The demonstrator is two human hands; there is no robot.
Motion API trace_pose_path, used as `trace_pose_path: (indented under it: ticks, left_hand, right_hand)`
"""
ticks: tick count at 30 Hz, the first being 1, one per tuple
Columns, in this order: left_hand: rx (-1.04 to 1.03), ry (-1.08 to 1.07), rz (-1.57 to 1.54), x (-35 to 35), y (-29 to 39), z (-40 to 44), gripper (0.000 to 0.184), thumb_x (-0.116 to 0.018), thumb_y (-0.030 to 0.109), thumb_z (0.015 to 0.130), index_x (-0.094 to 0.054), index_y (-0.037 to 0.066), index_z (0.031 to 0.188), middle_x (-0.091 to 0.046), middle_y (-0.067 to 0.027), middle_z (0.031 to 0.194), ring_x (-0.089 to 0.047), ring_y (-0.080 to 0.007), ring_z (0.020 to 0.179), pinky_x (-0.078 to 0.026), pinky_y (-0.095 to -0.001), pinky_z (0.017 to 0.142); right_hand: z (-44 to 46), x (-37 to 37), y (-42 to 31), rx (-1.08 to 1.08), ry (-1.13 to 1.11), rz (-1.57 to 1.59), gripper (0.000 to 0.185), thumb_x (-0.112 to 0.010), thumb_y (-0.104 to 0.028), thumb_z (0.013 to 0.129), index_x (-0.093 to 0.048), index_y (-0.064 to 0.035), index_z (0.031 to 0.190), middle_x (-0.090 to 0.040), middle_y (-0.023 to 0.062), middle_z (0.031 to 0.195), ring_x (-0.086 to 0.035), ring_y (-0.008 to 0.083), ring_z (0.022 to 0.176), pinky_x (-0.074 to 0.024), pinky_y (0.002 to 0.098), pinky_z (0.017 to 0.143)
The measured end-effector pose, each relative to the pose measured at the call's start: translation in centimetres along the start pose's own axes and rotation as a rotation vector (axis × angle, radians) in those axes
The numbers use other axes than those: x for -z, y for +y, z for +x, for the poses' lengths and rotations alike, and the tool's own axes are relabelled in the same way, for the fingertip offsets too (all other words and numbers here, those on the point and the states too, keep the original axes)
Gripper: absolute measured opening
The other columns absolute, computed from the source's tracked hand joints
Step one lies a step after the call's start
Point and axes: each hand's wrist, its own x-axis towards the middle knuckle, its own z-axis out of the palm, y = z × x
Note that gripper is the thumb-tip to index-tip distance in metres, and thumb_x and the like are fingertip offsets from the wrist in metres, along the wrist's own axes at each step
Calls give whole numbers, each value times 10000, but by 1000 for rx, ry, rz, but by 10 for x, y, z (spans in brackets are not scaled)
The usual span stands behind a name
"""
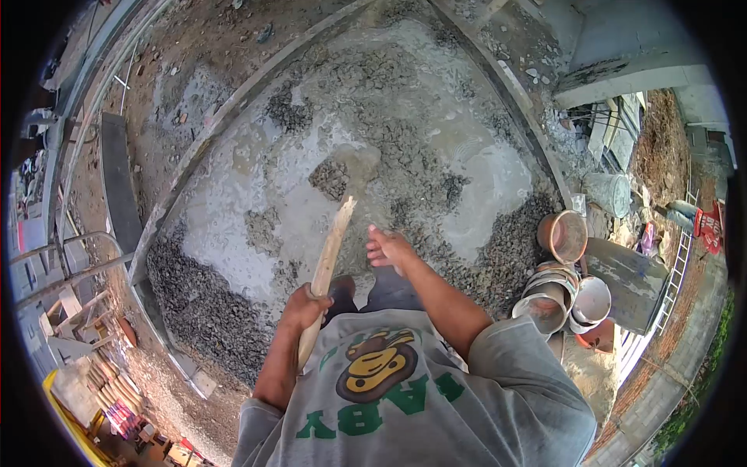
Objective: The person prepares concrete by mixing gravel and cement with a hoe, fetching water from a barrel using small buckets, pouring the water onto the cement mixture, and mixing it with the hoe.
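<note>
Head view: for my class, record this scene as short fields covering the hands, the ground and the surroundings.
Left hand: gripping a wooden pole
Right hand: partly open, apart from the pole
Ground: wet grey mix with dark gravel
Edges: long straight borders
Picture right: several buckets, some stacked

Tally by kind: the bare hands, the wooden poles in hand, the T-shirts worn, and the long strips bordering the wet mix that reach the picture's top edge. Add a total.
Bare hands: 2 (left hand, right hand)
Pale wooden pole, held: 1
Grey printed T-shirt: 1
Long grey strips: 2 (left strip, right strip)
Total: 6
</note>
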Motion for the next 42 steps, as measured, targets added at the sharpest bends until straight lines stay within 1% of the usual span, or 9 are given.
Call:
trace_pose_path:
  ticks: [2, 5, 9, 23, 26, 30, 34, 37, 42]
  left_hand:
    - [-21, 8, 123, -6, 27, -26, 399, -689, 205, 705, -539, -22, 997, -639, -162, 767, -639, -233, 632, -506, -341, 596]
    - [-83, 78, 551, -4, 34, -52, 511, -675, 298, 682, -512, -15, 1052, -648, -212, 854, -646, -338, 814, -492, -410, 749]
    - [-151, -39, 799, -18, 66, -70, 563, -643, 382, 690, -511, -4, 1078, -638, -243, 910, -620, -387, 898, -470, -448, 804]
    - [-877, -697, 742, -69, 79, 97, 571, -637, 468, 729, -526, 35, 1083, -646, -193, 809, -621, -399, 788, -480, -442, 713]
    - [-803, -631, 763, -79, 91, 181, 546, -663, 481, 704, -579, 49, 1027, -651, -170, 811, -621, -390, 758, -478, -426, 675]
    - [-398, -561, 384, -76, 9, 262, 505, -689, 468, 758, -597, 12, 954, -608, -105, 689, -601, -202, 609, -472, -350, 578]
    - [85, -592, -273, -73, -40, 259, 431, -613, 442, 841, -568, 14, 869, -544, -61, 604, -558, -167, 537, -445, -307, 507]
    - [119, -560, -388, -90, 22, 234, 394, -607, 417, 863, -535, 32, 820, -500, -31, 579, -498, -129, 478, -412, -281, 460]
    - [-57, -637, -118, -126, 28, 251, 398, -628, 420, 853, -518, 39, 821, -504, -30, 556, -499, -129, 441, -417, -278, 417]
  right_hand:
    - [6, -33, 0, -80, -258, 421, 486, -619, -450, 837, -549, -51, 1106, -596, 101, 955, -610, 244, 714, -533, 395, 678]
    - [8, -58, -12, 16, -102, 992, 354, -657, -368, 815, -554, -63, 962, -575, 84, 833, -590, 235, 657, -524, 417, 638]
    - [6, -20, -5, 55, 107, 1119, 152, -633, -180, 772, -539, -87, 847, -505, 50, 662, -532, 210, 552, -495, 385, 532]
    - [-99, 137, -29, 730, 967, 966, 148, -583, -126, 800, -532, 12, 808, -495, 53, 626, -520, 169, 463, -478, 307, 430]
    - [-18, 163, -33, 736, 1024, 966, 134, -565, -108, 793, -539, 21, 821, -507, 70, 630, -523, 172, 460, -477, 312, 420]
    - [173, 152, 17, 368, 836, 923, 172, -608, -102, 758, -537, 47, 805, -504, 102, 621, -530, 218, 466, -479, 350, 421]
    - [279, 104, 7, 97, 900, 271, 232, -620, -65, 725, -593, 81, 903, -574, 148, 692, -575, 267, 509, -513, 397, 452]
    - [301, 138, -16, 53, 830, 67, 218, -631, -49, 706, -606, 70, 886, -577, 147, 721, -557, 270, 496, -507, 381, 452]
    - [267, 179, 0, 106, 630, 524, 159, -632, -68, 699, -587, 42, 804, -553, 122, 667, -552, 241, 481, -480, 383, 425]
